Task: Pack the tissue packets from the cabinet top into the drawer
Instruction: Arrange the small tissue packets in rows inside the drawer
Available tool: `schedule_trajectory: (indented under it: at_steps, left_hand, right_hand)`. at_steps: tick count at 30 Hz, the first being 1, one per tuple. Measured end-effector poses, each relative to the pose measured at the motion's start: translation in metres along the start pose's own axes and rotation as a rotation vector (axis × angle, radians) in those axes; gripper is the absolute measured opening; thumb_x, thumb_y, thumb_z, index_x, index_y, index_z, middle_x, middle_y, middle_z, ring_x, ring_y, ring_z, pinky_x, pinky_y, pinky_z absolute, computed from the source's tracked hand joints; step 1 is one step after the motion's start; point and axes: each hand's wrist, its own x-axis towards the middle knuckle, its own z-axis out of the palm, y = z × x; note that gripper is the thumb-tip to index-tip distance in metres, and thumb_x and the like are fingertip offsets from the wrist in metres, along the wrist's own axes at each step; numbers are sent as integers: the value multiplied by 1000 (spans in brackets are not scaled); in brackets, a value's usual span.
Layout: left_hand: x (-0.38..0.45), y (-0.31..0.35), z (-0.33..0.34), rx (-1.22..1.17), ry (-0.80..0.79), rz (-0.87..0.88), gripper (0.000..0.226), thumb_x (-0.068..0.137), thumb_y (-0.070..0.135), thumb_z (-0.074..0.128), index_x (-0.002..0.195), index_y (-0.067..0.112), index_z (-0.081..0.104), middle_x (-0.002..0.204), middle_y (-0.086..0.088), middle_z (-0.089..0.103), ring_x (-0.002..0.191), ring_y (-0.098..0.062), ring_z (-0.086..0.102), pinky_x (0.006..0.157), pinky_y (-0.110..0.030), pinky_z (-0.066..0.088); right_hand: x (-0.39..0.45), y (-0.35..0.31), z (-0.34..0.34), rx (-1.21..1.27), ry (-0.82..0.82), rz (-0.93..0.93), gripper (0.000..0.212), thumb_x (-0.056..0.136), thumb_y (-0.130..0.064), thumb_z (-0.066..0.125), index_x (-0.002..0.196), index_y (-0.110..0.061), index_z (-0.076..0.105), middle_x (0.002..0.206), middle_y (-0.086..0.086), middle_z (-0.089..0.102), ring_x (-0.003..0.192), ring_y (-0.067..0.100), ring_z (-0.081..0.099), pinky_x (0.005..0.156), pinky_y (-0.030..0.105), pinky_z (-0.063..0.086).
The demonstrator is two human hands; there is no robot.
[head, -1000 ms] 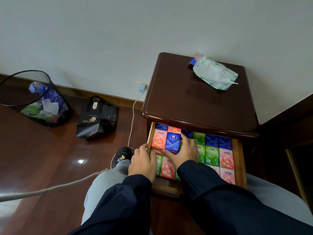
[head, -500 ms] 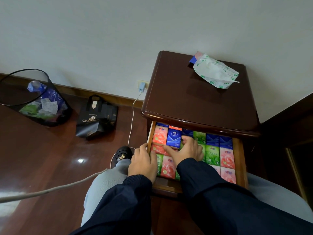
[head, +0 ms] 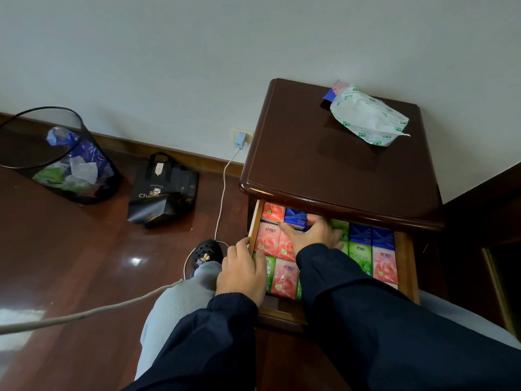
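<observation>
The cabinet [head: 324, 153] stands against the wall, and on the back of its top surface lies a white soft tissue pack [head: 366, 119] with a blue-and-pink bit poking out behind it. Below the top, the drawer [head: 406, 266] is pulled out toward my knees and is filled with rows of pink, green and blue tissue packets [head: 382, 259] lying flat, side by side.

On the floor to the left sit a mesh bin [head: 56, 156] with rubbish inside and a black bag [head: 163, 190]. A white cable [head: 224, 193] runs down from a charger in the wall socket.

My right hand [head: 313, 235] reaches deep into the drawer's back left part, its fingers [head: 317, 220] curled round a blue packet [head: 296, 217] just under the cabinet's front edge, thumb out over a pink one. My left hand [head: 244, 270] rests on the drawer's left front corner, fingers bent over its side wall and touching a green packet there.
</observation>
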Motion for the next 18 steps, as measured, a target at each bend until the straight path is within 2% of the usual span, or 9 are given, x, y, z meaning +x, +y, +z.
schedule_trajectory:
  at_steps: [3,6,8,10,11,13,16,18]
  left_hand:
    - [-1,1,-1,-5,-4,-2,44,103,44,36,143,25,39,138,0,49,122,-20,51,99,-41,46]
    - [-5,5,-3,-21,47,13,43,102,39,44,141,22,42,136,-2,50,121,-21,51,101,-39,44]
    - [-7,12,-6,-8,156,61,42,98,32,53,138,22,46,133,-2,50,119,-22,50,99,-38,41]
    - [-3,28,-12,-5,259,135,41,93,27,58,133,24,51,130,-2,50,115,-23,48,96,-39,39]
    - [3,40,-15,-14,292,181,40,91,25,59,131,25,52,129,-1,50,114,-22,47,96,-39,38]
    - [18,69,-19,-27,322,290,39,90,23,59,128,28,53,127,2,49,113,-20,46,95,-40,38]
    - [47,112,-21,-76,276,471,33,93,21,58,125,25,57,125,0,52,113,-23,50,96,-42,41]
    - [66,133,-16,-63,212,518,35,94,25,58,129,24,56,130,-1,52,117,-27,50,98,-42,40]
  right_hand:
    - [-3,-3,-7,-51,-55,9,76,49,-88,67,102,-34,59,107,-6,65,112,26,48,93,44,35]
    - [-15,-7,-22,-68,-38,41,92,49,-85,73,115,-23,53,119,3,57,121,29,47,101,46,37]
    - [-27,-4,-37,2,-16,26,79,56,-80,74,112,-28,53,116,-3,56,118,25,47,99,43,36]
    - [-34,3,-54,50,-40,-50,49,69,-79,63,91,-35,55,93,-17,59,104,17,47,93,39,32]
    - [-35,6,-64,53,-53,-114,43,76,-76,56,79,-34,55,79,-18,58,97,15,46,89,37,30]
    - [-28,8,-88,74,-34,-251,45,86,-68,49,65,-28,52,64,-15,53,88,12,41,85,35,25]
    - [3,0,-124,178,102,-430,35,94,-48,58,67,-27,51,67,-14,51,84,15,43,81,37,33]
    - [31,-6,-144,290,183,-502,19,94,-31,66,79,-21,60,81,-11,53,84,20,48,82,43,44]
